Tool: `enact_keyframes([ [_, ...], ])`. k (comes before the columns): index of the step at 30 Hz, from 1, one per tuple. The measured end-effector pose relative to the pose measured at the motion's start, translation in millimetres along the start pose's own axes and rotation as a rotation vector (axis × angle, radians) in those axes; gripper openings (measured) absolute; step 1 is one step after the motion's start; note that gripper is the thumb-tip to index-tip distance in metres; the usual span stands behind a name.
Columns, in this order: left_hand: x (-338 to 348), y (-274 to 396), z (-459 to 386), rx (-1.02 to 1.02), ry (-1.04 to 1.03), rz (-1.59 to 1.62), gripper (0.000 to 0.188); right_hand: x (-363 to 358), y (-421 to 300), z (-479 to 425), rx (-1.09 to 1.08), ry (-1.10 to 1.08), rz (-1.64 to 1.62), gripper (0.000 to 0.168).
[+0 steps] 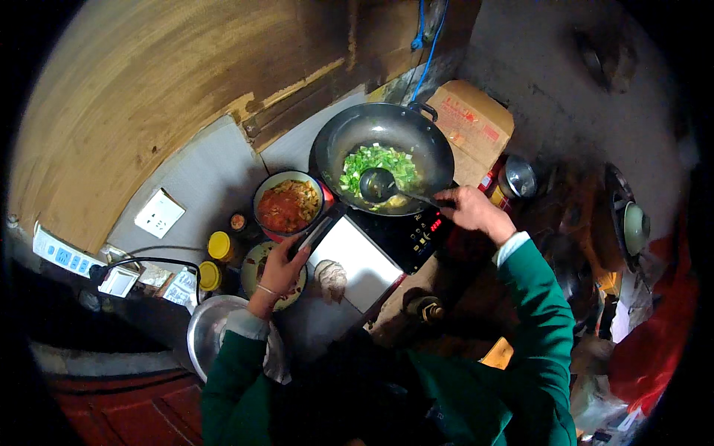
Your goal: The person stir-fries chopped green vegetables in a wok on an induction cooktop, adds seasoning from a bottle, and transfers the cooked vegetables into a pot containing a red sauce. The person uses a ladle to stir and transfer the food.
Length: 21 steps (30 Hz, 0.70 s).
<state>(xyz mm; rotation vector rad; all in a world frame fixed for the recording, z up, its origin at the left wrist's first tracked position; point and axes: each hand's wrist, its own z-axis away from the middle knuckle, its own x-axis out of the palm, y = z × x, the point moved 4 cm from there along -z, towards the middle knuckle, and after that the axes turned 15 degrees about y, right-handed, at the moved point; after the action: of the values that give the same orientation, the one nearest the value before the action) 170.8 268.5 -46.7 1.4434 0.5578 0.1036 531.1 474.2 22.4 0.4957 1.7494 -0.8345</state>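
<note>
A dark wok [385, 118] sits on a black induction cooker [418, 237] with lit red digits. Chopped green vegetables [385, 159], with some white pieces, lie in its bottom. My right hand [471, 207] grips the handle of a dark ladle [376, 185], whose bowl rests among the greens. At the wok's lower left, my left hand [279, 271] is closed around its long handle [321, 231]. Below that handle lies a white flat panel [362, 262], with a crumpled greyish cloth-like thing [331, 277] at its edge.
Left of the wok, an enamel bowl [288, 175] holds food with red sauce. Another bowl [245, 276] is partly under my left hand. Yellow-lidded jars [221, 246], a metal basin [202, 318] and a black cable [167, 259] stand further left. A cardboard box [474, 114] is behind the wok.
</note>
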Motion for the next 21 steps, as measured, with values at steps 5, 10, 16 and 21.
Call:
enact_keyframes([
  [5, 15.7, -21.0, 16.1, -0.076, 0.078, 0.173, 0.045, -26.8, -13.2, -7.7, 0.053, 0.072, 0.475, 0.047],
  [10, 21.4, -0.6, 22.4, 0.101, 0.085, 0.090, 0.044, -52.2, 6.7, -20.4, 0.180, 0.243, 0.602, 0.048],
  [16, 20.9, 2.1, 22.0, 0.185, 0.117, 0.013, 0.037, 16.6, -18.9, -48.1, 0.360, 0.223, 0.175, 0.032],
  [21, 21.2, 10.2, 25.2, 0.250, 0.126, 0.047, 0.035, -10.4, -62.8, -28.6, 0.066, 0.283, 0.177, 0.036],
])
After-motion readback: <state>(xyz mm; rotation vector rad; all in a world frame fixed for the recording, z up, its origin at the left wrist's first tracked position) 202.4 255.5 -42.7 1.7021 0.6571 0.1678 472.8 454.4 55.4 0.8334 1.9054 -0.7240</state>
